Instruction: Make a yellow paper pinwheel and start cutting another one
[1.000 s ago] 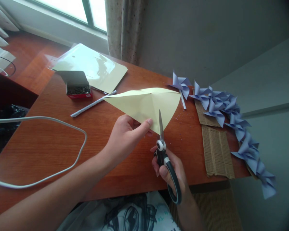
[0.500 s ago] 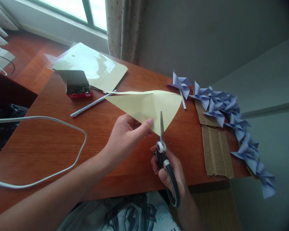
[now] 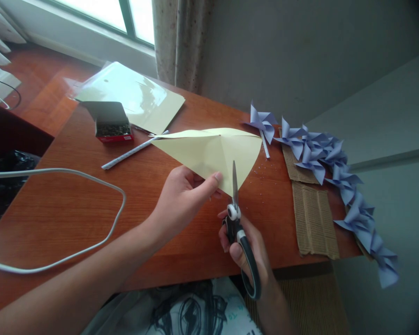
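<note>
Just pinching creased yellow paper (image 3: 197, 152) in the left hand (image 3: 181, 195) above the table (image 3: 73, 209), and gripping black-handled scissors (image 3: 234, 213) in the right hand (image 3: 255, 239), kinda poking one blade (image 3: 235, 179) across the paper's near corner.

The sheet (image 3: 192, 151) is matt paper, the scissor blades (image 3: 235, 181) metal

The pale garment (image 3: 233, 312) bears dark printed artwork (image 3: 189, 312).

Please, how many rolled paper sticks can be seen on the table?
2. One rolled paper stick lies mostly left of the yellow paper in the left hand; the other shows under the leftmost lilac pinwheel. More may be hidden beneath the other pinwheels.
</note>
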Motion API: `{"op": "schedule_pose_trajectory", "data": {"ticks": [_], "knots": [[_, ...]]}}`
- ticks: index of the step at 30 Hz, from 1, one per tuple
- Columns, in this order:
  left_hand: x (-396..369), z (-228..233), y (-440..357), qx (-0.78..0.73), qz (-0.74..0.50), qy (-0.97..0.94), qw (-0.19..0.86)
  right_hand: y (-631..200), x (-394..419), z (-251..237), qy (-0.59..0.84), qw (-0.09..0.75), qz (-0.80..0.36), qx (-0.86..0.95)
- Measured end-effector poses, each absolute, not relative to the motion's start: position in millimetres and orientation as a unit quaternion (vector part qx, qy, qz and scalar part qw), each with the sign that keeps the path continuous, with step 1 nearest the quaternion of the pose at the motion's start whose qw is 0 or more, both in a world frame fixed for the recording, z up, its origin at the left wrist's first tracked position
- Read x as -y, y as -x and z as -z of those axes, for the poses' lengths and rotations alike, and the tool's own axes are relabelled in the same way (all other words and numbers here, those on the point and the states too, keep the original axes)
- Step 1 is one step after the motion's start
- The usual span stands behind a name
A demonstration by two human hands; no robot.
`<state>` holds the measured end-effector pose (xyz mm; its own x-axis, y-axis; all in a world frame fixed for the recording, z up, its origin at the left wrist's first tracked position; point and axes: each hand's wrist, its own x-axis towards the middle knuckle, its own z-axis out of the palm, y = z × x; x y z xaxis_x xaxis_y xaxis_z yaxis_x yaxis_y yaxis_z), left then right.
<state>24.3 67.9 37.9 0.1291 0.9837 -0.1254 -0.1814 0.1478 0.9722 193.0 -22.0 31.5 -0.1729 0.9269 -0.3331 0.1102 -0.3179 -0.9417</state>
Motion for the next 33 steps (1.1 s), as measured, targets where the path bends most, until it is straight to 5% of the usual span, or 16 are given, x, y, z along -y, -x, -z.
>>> {"op": "schedule_pose_trajectory", "data": {"ticks": [33], "knots": [[-69,-38,-24,-0.430,-0.495,-0.430,0.621,-195,28,-20,0.554,0.373,-0.605,0.434]]}}
